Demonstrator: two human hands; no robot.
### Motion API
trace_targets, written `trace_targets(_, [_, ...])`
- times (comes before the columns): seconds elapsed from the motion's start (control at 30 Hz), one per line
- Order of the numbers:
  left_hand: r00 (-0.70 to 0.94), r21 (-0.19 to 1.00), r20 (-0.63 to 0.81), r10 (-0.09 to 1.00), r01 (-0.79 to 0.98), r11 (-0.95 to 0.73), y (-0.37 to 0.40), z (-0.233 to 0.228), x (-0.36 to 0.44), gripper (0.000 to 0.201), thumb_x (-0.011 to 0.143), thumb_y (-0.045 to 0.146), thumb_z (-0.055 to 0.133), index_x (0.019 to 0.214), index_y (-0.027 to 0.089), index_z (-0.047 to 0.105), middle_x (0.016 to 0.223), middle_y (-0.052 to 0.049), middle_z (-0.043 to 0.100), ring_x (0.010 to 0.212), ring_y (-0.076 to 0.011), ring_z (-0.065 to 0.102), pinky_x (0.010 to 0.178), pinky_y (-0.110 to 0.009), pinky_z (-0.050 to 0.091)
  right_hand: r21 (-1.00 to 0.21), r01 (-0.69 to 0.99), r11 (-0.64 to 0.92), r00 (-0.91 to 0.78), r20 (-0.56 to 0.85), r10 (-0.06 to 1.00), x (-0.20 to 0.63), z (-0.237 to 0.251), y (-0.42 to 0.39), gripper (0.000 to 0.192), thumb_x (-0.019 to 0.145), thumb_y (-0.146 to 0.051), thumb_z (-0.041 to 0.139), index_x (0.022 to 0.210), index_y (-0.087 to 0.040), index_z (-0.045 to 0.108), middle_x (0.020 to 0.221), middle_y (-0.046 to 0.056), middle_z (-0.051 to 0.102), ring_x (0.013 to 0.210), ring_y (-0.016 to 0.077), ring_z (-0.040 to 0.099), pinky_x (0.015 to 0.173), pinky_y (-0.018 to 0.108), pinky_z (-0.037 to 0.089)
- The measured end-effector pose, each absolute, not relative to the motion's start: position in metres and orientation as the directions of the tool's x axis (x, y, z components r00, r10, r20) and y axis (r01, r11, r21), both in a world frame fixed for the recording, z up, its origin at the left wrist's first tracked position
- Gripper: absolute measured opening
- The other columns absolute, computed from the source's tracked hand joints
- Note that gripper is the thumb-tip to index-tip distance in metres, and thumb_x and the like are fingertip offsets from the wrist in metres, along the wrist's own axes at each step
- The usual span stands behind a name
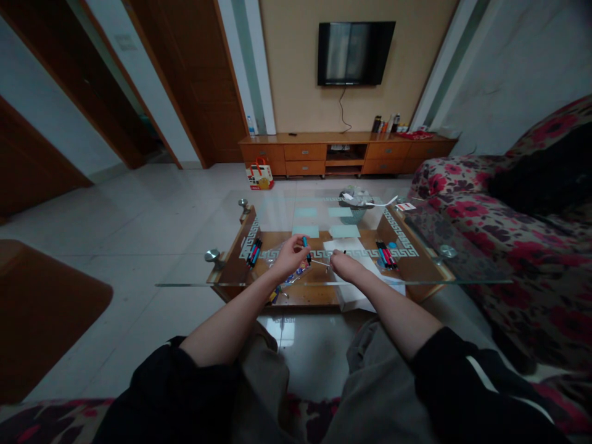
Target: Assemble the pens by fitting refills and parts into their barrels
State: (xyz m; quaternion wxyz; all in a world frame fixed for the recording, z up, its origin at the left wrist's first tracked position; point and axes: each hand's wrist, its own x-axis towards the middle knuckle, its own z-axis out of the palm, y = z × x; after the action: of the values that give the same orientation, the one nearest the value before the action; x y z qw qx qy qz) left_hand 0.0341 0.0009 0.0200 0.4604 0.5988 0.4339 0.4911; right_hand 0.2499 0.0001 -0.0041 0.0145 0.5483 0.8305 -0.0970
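Glass desk (416, 274): left hand (289, 256) pinches blue pen (306, 245), right hand (345, 265) pinches thin refill (320, 263); refill may bend, slip

Thin rod (320, 263) between the hands: too small to identify. Items on the TV cabinet (387, 124) blurred, unreadable. Sofa (531, 246) cut off at right edge.

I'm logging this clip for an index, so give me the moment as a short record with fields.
setting: living room, glass-topped coffee table
left hand: holds a blue pen barrel
right hand: pinches a thin pale refill, its tip toward the left hand
left of hands: bunch of red, blue and black pens
right of hands: second bunch of pens
under right hand: white sheet of paper
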Motion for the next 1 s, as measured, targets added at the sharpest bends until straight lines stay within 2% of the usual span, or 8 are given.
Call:
trace_targets(0.13, [0.147, 0.977, 0.192, 0.97, 0.069, -0.204, 0.003, 0.017, 0.033, 0.037, 0.079, 0.03, 0.07, 0.113, 0.018, 0.062, 0.093, -0.002, 0.06, 0.073, -0.0117, 0.063, 0.065, -0.024, 0.052, -0.166, 0.915, 0.368, -0.389, -0.121, 0.913, 0.249, 0.001, -0.002, 0.021, 0.094, -0.013, 0.053, 0.109, -0.007, 0.066, 0.113, 0.021, 0.063, 0.095, 0.0249, 0.067, 0.085, 0.028, 0.047])
trace_targets(0.23, [0.139, 0.972, 0.208, 0.968, 0.077, -0.22, 0.004, 0.016, 0.032, 0.036, 0.079, 0.031, 0.071, 0.112, 0.018, 0.063, 0.093, -0.002, 0.061, 0.074, -0.0112, 0.062, 0.066, -0.023, 0.052, -0.198, 0.911, 0.362, -0.384, -0.084, 0.919, 0.249, 0.006, -0.001, 0.019, 0.095, -0.014, 0.051, 0.102, -0.008, 0.067, 0.108, 0.019, 0.063, 0.093, 0.0229, 0.066, 0.086, 0.027, 0.045])
trace_targets(0.5, [0.185, 0.98, 0.183, 0.966, 0.046, -0.195, 0.001, 0.02, 0.03, 0.027, 0.077, 0.033, 0.073, 0.096, 0.016, 0.062, 0.092, -0.002, 0.063, 0.074, -0.011, 0.062, 0.068, -0.023, 0.053, -0.337, 0.849, 0.408, -0.347, 0.228, 0.91, 0.252, 0.019, -0.004, 0.014, 0.097, -0.017, 0.051, 0.091, -0.012, 0.063, 0.101, 0.012, 0.059, 0.087, 0.0183, 0.058, 0.084, 0.027, 0.044])
trace_targets(0.63, [0.265, 0.992, 0.118, 0.957, 0.013, -0.126, -0.002, 0.02, 0.03, 0.035, 0.076, 0.034, 0.074, 0.103, 0.016, 0.064, 0.103, -0.004, 0.064, 0.069, -0.0098, 0.062, 0.065, -0.024, 0.055, -0.397, 0.79, 0.467, -0.346, 0.339, 0.875, 0.247, 0.021, -0.006, 0.009, 0.096, -0.017, 0.053, 0.092, -0.014, 0.06, 0.097, 0.009, 0.056, 0.089, 0.0185, 0.056, 0.084, 0.028, 0.044])
trace_targets(0.7, [0.292, 0.992, 0.117, 0.949, 0.004, -0.124, -0.004, 0.022, 0.03, 0.039, 0.075, 0.035, 0.075, 0.108, 0.016, 0.064, 0.108, -0.006, 0.065, 0.068, -0.0102, 0.063, 0.064, -0.025, 0.056, -0.41, 0.761, 0.503, -0.375, 0.355, 0.856, 0.243, 0.023, -0.008, 0.007, 0.096, -0.016, 0.053, 0.094, -0.014, 0.06, 0.097, 0.008, 0.055, 0.089, 0.0187, 0.055, 0.083, 0.028, 0.044])
trace_targets(0.8, [0.301, 0.992, 0.117, 0.946, 0.015, -0.128, -0.006, 0.026, 0.031, 0.042, 0.076, 0.035, 0.075, 0.112, 0.016, 0.065, 0.104, -0.006, 0.067, 0.068, -0.011, 0.064, 0.064, -0.025, 0.056, -0.412, 0.743, 0.527, -0.413, 0.338, 0.846, 0.238, 0.027, -0.011, 0.008, 0.096, -0.017, 0.052, 0.095, -0.015, 0.059, 0.099, 0.008, 0.055, 0.089, 0.0185, 0.055, 0.083, 0.029, 0.043])
trace_targets(1.0, [0.235, 0.992, 0.125, 0.964, 0.003, -0.129, -0.008, 0.033, 0.032, 0.039, 0.075, 0.036, 0.077, 0.106, 0.014, 0.067, 0.102, -0.006, 0.068, 0.076, -0.013, 0.065, 0.067, -0.026, 0.057, -0.419, 0.76, 0.497, -0.394, 0.311, 0.865, 0.236, 0.036, -0.021, 0.013, 0.098, -0.023, 0.049, 0.104, -0.015, 0.058, 0.107, 0.01, 0.055, 0.096, 0.0195, 0.055, 0.087, 0.03, 0.043])
